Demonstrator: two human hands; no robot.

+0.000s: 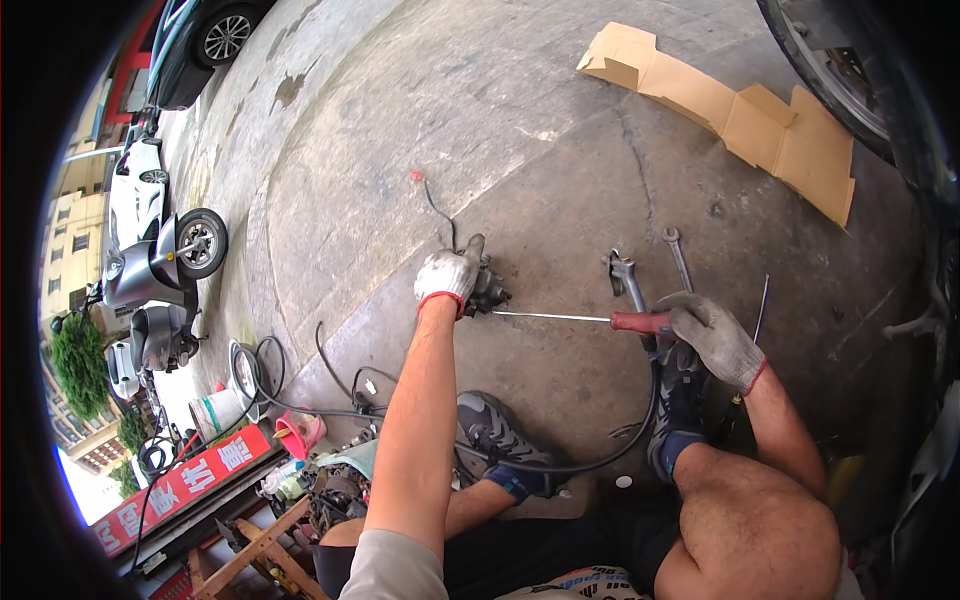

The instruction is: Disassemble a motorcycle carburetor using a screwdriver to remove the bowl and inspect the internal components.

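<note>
Gloved hands worked a small metal part (488, 290) on the concrete floor (560, 150).
Right hand (712, 338) gripped a red-handled screwdriver (585, 319), tip at the part; left hand (449, 272) clasped the part; wrenches (650, 270) lay just beyond; flattened cardboard (740, 115) farther off.

A stained grey concrete floor (520, 110) fills the view under plain daylight, crossed by shallow seams and darker patches. A flattened sheet of brown cardboard (740, 105) lies at the upper right, near the rim of a vehicle wheel (830, 60). At the left a grey scooter (165, 265) is parked, with a white car (140, 190) and a dark car (205, 40) beyond it. Black hoses (270, 375) coil beside a white bucket (215, 412), above a red signboard (185, 485) and a wooden stand (262, 548).
</note>
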